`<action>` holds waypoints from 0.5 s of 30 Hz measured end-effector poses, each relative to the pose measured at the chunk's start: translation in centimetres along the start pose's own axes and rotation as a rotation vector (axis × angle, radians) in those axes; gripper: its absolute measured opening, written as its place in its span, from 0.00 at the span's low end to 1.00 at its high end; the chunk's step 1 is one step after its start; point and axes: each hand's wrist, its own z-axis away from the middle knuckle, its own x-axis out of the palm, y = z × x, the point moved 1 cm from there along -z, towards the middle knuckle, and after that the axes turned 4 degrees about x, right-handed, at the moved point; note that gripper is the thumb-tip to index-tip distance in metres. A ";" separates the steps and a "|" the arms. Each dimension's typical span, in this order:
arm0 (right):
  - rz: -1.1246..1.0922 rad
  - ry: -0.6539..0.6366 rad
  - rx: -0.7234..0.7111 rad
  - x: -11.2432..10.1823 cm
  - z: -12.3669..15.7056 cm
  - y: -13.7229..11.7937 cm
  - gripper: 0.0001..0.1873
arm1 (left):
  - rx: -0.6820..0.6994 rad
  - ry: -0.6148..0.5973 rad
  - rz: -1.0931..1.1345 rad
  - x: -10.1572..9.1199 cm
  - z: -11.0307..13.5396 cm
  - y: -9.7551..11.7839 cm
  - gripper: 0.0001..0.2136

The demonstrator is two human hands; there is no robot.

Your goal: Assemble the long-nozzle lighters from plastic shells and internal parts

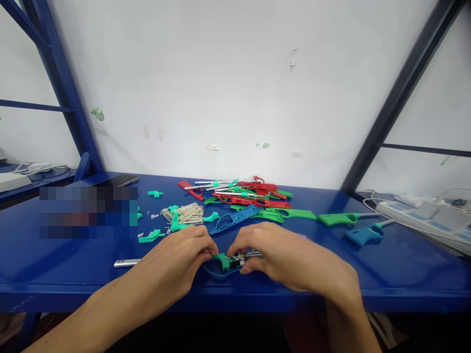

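Note:
Near the table's front edge lies a blue lighter shell (220, 275) with a curved trigger guard, its handle end hidden by my hands. A green trigger (224, 262) sits over the guard. My left hand (189, 247) is closed, thumb and fingertips pinching at the trigger's left end. My right hand (274, 252) is closed too, its fingers round a small metal fitting (241, 257) with a thin wire, just right of the trigger. A metal tube (253, 254) runs from there under my right hand. Beyond my left wrist a silver tool-like end (125, 263) shows.
Loose green triggers (150, 236) and a pile of pale clear parts (189, 214) lie behind my left hand. Red and green shells with metal tubes (250, 196) are heaped at the back. A green lighter (337, 219) and a blue lighter (364, 235) lie right. A blurred patch covers the left.

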 end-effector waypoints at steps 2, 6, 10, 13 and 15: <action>-0.002 0.000 -0.006 0.0 0.0 0.0 0.15 | 0.014 0.011 -0.012 0.1 0.1 0.0 0.15; -0.013 -0.006 -0.006 0.1 -0.1 0.2 0.15 | 0.055 0.035 -0.043 0.1 0.3 -0.1 0.16; -0.022 -0.016 0.000 0.2 -0.3 0.4 0.13 | 0.086 0.082 -0.032 -0.1 0.3 0.1 0.15; -0.013 -0.021 -0.002 0.1 -0.3 0.3 0.12 | 0.095 0.110 -0.037 -0.3 0.3 0.2 0.14; -0.005 -0.022 0.000 0.0 -0.3 0.2 0.13 | 0.098 0.111 -0.067 -0.4 0.3 0.2 0.14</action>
